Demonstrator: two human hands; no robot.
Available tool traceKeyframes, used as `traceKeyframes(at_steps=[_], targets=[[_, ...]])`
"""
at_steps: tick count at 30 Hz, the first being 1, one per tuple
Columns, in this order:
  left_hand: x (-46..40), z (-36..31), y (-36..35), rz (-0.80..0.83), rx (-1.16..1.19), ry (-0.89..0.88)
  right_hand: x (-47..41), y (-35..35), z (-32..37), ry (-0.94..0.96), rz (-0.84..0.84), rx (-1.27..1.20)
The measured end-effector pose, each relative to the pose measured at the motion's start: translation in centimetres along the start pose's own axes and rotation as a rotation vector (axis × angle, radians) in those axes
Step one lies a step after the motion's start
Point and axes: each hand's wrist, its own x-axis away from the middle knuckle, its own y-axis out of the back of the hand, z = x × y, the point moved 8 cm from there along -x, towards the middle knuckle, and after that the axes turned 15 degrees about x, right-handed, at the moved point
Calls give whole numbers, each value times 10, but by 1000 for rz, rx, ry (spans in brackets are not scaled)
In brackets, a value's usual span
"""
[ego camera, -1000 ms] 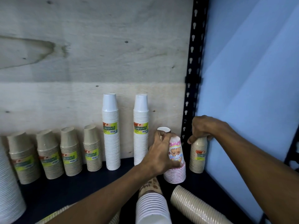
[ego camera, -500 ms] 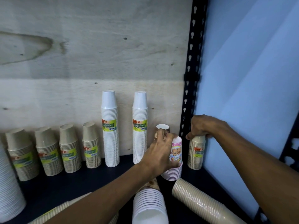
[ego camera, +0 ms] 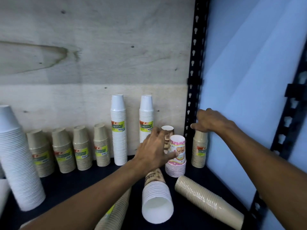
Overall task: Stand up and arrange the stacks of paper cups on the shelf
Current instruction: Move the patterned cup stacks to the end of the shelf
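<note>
A pink printed cup stack (ego camera: 177, 156) stands upright on the dark shelf (ego camera: 74, 188), just in front of a brown patterned stack (ego camera: 168, 138). My left hand (ego camera: 152, 150) is against them with loosened fingers; its thumb lies across the pink stack's front and its fingertips touch the brown one. A short beige stack (ego camera: 199, 151) stands in the right corner. My right hand (ego camera: 209, 122) hovers just above it with fingers spread, holding nothing. Three stacks lie on their sides in front: a brown patterned stack (ego camera: 156, 196), a beige stack (ego camera: 207, 201) and another beige stack (ego camera: 114, 213) under my left forearm.
Along the plywood back stand two tall white stacks (ego camera: 118, 130) (ego camera: 146, 118) and several short beige stacks (ego camera: 82, 148). A big white stack (ego camera: 16, 155) stands at the left front. A black slotted post (ego camera: 194, 80) and a blue wall (ego camera: 240, 97) close off the right side.
My left hand has let go of its grip on the pink stack and now lies loosely against it. My right hand has lifted off the corner beige stack and spread its fingers.
</note>
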Motion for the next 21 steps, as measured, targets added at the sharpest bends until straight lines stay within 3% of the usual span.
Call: traceKeyframes(at_steps=[6, 9, 21], targets=[[33, 12, 15, 3, -76, 241, 50, 18, -5, -33, -185, -79], [49, 23, 7, 89, -75, 380, 72, 13, -4, 2, -177, -108], [73, 28, -18, 302, -2, 516, 149, -66, 27, 342, 361, -189]])
